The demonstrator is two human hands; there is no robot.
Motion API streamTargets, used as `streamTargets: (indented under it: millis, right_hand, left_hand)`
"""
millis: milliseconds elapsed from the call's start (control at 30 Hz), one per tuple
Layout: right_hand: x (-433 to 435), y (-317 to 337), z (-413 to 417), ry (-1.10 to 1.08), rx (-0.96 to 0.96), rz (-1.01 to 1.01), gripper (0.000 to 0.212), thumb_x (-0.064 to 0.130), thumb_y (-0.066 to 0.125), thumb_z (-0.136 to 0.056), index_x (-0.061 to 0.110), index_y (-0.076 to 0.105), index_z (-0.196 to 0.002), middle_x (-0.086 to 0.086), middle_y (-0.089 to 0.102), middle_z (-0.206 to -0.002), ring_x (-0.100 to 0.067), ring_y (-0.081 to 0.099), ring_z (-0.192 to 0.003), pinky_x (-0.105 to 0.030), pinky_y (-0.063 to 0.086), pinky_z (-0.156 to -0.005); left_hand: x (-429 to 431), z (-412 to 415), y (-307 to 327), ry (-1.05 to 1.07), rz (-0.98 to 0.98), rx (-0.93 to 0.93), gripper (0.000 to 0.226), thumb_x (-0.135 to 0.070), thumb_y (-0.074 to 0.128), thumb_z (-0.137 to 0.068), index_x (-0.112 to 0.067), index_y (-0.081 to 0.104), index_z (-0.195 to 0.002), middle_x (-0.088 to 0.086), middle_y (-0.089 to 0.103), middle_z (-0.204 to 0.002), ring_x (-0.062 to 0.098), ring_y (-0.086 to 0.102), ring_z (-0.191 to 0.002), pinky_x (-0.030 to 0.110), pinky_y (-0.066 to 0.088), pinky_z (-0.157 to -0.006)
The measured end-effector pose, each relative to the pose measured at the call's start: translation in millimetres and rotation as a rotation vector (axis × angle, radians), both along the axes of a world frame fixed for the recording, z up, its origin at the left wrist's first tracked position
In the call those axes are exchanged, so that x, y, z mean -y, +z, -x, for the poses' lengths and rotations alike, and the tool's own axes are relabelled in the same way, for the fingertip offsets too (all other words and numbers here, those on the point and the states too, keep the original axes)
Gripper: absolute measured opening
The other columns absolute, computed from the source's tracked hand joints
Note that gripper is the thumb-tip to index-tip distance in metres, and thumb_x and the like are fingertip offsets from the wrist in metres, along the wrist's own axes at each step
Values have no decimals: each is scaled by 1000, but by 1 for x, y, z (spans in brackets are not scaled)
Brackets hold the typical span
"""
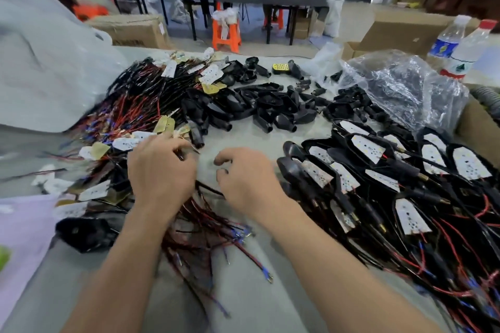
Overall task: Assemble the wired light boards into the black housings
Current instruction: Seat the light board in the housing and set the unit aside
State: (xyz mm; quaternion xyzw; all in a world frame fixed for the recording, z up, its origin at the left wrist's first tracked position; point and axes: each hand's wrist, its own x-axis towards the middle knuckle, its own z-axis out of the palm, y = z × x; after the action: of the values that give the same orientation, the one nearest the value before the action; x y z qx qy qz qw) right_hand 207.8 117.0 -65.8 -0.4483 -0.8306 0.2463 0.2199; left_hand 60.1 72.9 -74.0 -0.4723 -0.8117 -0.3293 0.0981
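My left hand (162,167) sat at the near edge of the loose boards (127,143), grip curled and, as far as the blur let me tell, pinched on a thin dark lead (180,155), probably to tease one board out of the tangle. My right hand (243,178) was just beside it over bare worktop (243,292), fingers curled under. I couldn't tell whether it was clamped on anything, though a black wire (209,189) ran between the two hands. Empty housings (270,105) lay heaped beyond both hands, within reach, so the right was likely free to fetch one. Finished units (378,159), white boards seated in black shells with leads trailing toward me, were stacked on the right and kept apart from the raw stock. More housings sat in a clear bag (400,84) behind them. Judging by the piles, there was plenty left to do. The next step was getting one board free without dragging its neighbours' wires.
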Motion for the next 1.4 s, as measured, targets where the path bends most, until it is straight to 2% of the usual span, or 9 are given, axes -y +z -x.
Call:
streamTargets:
  millis: [133,300,433,533,700,900,1100,1300,1400]
  right_hand:
    - [-19,-9,39,65,8,27,29,16,57,-91,14,70,-117,-9,73,-113,-31,64,-105,-37,52,-91]
    - [-33,-23,73,94,60,92,19,24,58,-93,8,69,-93,-14,71,-92,-38,65,-91,-35,48,-69]
    - [-37,-26,87,59,27,135,22,25,63,-91,6,71,-84,-14,73,-89,-36,66,-90,-32,44,-66]
    - [-38,-26,89,4,-125,274,8,19,71,-82,15,75,-76,-5,74,-77,-24,67,-78,-30,52,-66]
    - [-41,-8,69,-51,-285,466,26,8,70,-77,24,65,-57,13,58,-46,-1,48,-41,-15,40,-44]
    - [-53,20,11,-144,-511,470,34,3,55,-81,23,66,-57,6,53,-48,-11,41,-45,-21,31,-43]
    - [-38,24,-4,48,-43,247,23,19,61,-92,24,67,-70,16,58,-46,1,49,-44,-13,36,-47]
    - [-40,33,-25,-278,-970,435,24,4,55,-94,20,66,-78,2,51,-53,-10,39,-45,-21,30,-42]
    - [-38,30,-28,-281,-1145,515,18,2,52,-98,14,61,-87,-2,51,-54,-12,37,-44,-21,28,-39]
  left_hand:
    - [-6,17,-16,94,175,179,66,-30,66,-92,-14,43,-152,11,42,-158,29,31,-149,43,26,-121]
    - [-15,15,-27,42,72,243,62,-12,64,-88,-18,48,-148,9,61,-135,31,54,-124,41,41,-100]
    - [-10,24,-28,66,-111,396,72,0,59,-86,-32,47,-148,-8,69,-129,11,65,-97,11,34,-82]
    - [-9,26,-24,94,-199,439,72,2,60,-84,-32,49,-146,-11,71,-124,15,62,-104,18,34,-91]
    - [-8,31,-23,161,-257,385,66,9,55,-89,-20,50,-148,4,57,-145,23,47,-137,32,35,-112]
    - [-10,26,-24,89,-141,257,40,2,55,-94,-15,70,-126,5,60,-142,24,48,-136,46,34,-119]
    - [-13,28,-25,138,-58,128,6,-33,76,-89,-30,78,-93,2,73,-98,29,60,-108,45,37,-104]
    - [-9,39,-25,312,-87,148,5,-22,74,-90,-21,75,-95,9,73,-99,38,55,-109,48,36,-98]
    - [-10,27,-15,183,-153,114,10,-22,73,-91,-21,76,-101,3,75,-106,30,57,-111,42,37,-99]
